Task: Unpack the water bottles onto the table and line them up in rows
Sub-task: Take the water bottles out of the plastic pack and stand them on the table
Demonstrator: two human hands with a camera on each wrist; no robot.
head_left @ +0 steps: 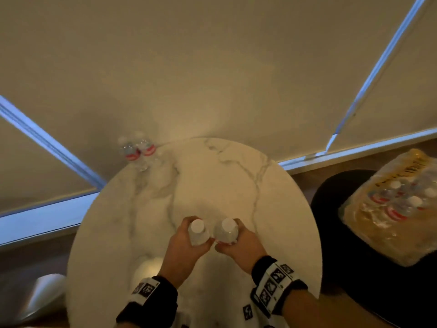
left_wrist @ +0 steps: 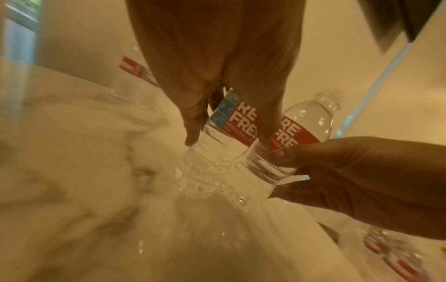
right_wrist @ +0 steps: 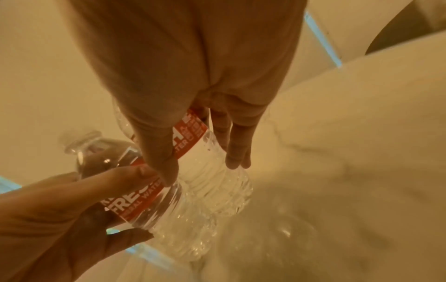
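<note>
My left hand [head_left: 183,247] grips a clear water bottle [head_left: 198,233] with a white cap and a red label, and my right hand [head_left: 243,247] grips a second one [head_left: 226,230]. They are upright and side by side, almost touching, over the near middle of the round marble table [head_left: 212,181]. In the left wrist view my fingers [left_wrist: 193,122] wrap the left bottle [left_wrist: 217,156]. In the right wrist view my fingers [right_wrist: 236,145] wrap the right bottle [right_wrist: 217,177]. I cannot tell whether the bottoms touch the tabletop. Two more bottles [head_left: 138,151] stand together at the table's far left edge.
A shrink-wrapped pack of bottles [head_left: 390,216], torn open at the top, lies on a black chair [head_left: 354,268] to the right of the table. Window blinds hang close behind the table. A round metal base [head_left: 40,297] sits on the floor at the lower left.
</note>
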